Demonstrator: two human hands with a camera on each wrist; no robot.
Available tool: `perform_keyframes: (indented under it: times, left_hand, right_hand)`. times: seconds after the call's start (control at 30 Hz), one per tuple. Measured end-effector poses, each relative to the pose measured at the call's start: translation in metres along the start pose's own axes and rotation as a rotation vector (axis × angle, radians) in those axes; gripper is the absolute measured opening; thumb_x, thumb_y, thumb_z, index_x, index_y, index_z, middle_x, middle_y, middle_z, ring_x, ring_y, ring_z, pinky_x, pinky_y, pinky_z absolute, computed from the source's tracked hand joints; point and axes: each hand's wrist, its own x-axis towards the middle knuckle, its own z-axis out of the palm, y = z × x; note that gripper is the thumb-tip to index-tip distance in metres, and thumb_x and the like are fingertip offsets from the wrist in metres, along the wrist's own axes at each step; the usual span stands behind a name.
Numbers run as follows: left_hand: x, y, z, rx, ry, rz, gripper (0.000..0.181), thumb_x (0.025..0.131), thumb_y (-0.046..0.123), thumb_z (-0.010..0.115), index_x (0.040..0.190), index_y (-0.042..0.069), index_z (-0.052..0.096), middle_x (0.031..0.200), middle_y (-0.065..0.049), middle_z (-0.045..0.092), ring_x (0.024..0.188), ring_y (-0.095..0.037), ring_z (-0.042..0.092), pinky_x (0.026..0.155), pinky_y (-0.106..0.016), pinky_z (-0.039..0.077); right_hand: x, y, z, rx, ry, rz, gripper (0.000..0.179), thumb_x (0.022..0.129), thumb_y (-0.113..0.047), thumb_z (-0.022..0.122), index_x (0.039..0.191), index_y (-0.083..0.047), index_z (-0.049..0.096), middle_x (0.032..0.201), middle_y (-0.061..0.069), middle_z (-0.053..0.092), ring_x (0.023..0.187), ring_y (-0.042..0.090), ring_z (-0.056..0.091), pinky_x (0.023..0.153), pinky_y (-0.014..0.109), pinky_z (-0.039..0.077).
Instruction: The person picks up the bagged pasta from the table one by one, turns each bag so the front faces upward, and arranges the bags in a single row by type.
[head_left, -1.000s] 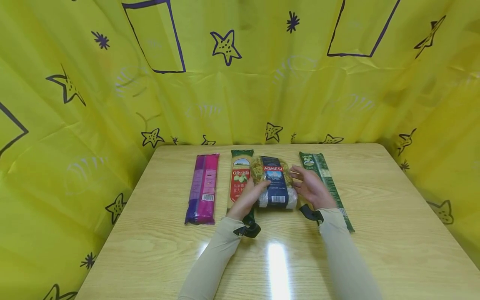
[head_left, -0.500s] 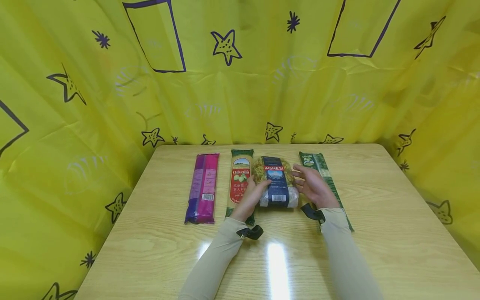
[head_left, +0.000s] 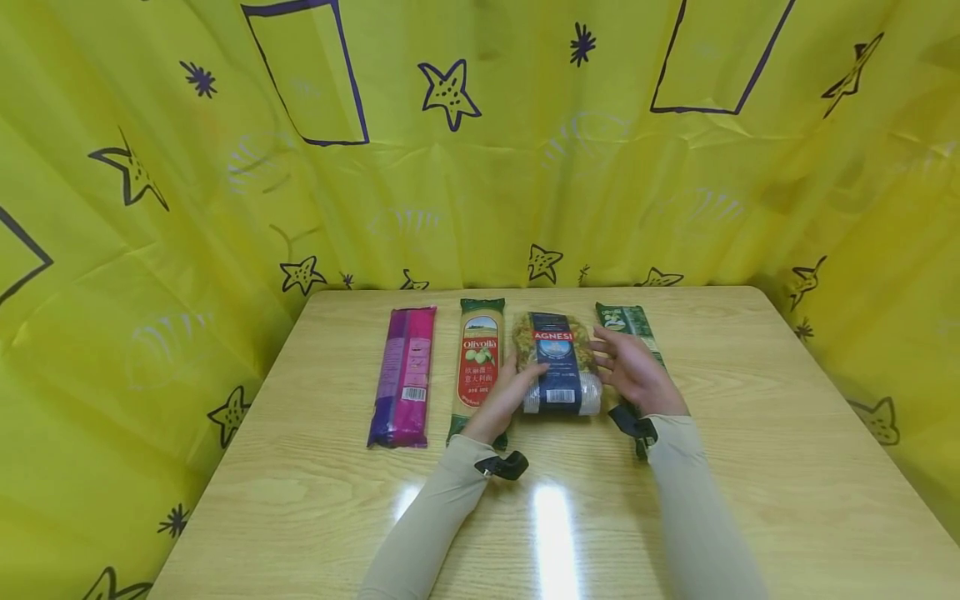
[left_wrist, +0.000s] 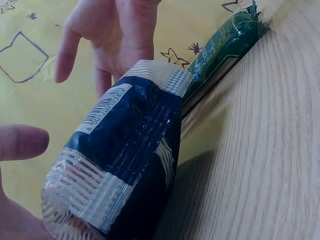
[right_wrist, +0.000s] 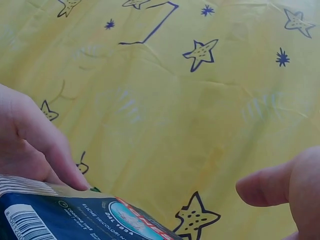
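A clear and navy AGNESI bag of pasta (head_left: 561, 379) is between the two hands above the middle of the table, label facing up. My left hand (head_left: 504, 400) holds its left side, thumb over the front; the fingers behind are mostly hidden. Along the right edge, my right hand (head_left: 639, 377) has its fingers stretched out against or very near the bag. The left wrist view shows the bag's striped end and barcode (left_wrist: 102, 107), with the right hand (left_wrist: 117, 35) beyond. In the right wrist view, the right thumb (right_wrist: 267, 187) stands away from the bag.
Left of the bag lie a red-labelled Olivoilà spaghetti packet (head_left: 477, 367) and a pink and purple packet (head_left: 402, 375). A green packet (head_left: 637, 323) lies partly under the right hand. The wooden table (head_left: 315, 492) meets a yellow curtain (head_left: 480, 192) at the back.
Both hands and the bag of pasta have shifted slightly to the right. More of the Olivoilà packet shows, and the right arm covers more of the green packet.
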Motion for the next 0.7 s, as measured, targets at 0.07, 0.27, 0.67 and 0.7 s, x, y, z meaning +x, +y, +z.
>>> perform_keyframes:
  times: [0.07, 0.27, 0.67, 0.7]
  left_hand:
    - [0.0004, 0.0000, 0.0000, 0.003, 0.001, 0.000, 0.096, 0.099, 0.041, 0.064, 0.167, 0.006, 0.006, 0.175, -0.018, 0.007, 0.161, -0.040, 0.010, 0.130, -0.059, 0.014]
    - [0.0003, -0.0001, -0.0002, 0.021, 0.002, -0.001, 0.097, 0.098, 0.042, 0.065, 0.167, 0.007, 0.006, 0.175, -0.018, 0.007, 0.161, -0.039, 0.011, 0.130, -0.060, 0.015]
    - [-0.0015, 0.0014, -0.0009, 0.062, 0.022, -0.011, 0.097, 0.098, 0.043, 0.065, 0.167, 0.007, 0.008, 0.174, -0.018, 0.011, 0.160, -0.039, 0.016, 0.130, -0.059, 0.017]
    - [-0.0016, 0.0015, -0.0010, 0.066, 0.025, -0.015, 0.096, 0.098, 0.043, 0.065, 0.167, 0.006, 0.008, 0.174, -0.019, 0.012, 0.160, -0.039, 0.017, 0.130, -0.059, 0.018]
  right_hand:
    - [0.0002, 0.0001, 0.0002, -0.006, 0.005, 0.005, 0.055, 0.110, -0.040, 0.044, 0.153, -0.010, 0.029, 0.148, 0.011, 0.038, 0.112, 0.016, 0.045, 0.092, 0.027, 0.046]
    - [0.0004, -0.0001, 0.0010, -0.016, 0.007, 0.017, 0.070, 0.110, -0.042, 0.042, 0.164, -0.008, 0.013, 0.165, 0.017, 0.024, 0.122, 0.019, 0.041, 0.101, 0.034, 0.042]
    - [0.0001, -0.0006, 0.0024, 0.041, 0.012, 0.017, 0.071, 0.111, -0.041, 0.039, 0.166, -0.013, 0.004, 0.173, 0.016, 0.007, 0.147, 0.031, 0.026, 0.124, 0.052, 0.027]
    - [-0.0003, -0.0004, 0.0021, 0.050, 0.007, 0.012, 0.071, 0.111, -0.041, 0.039, 0.166, -0.013, 0.004, 0.174, 0.016, 0.004, 0.152, 0.034, 0.020, 0.127, 0.055, 0.022]
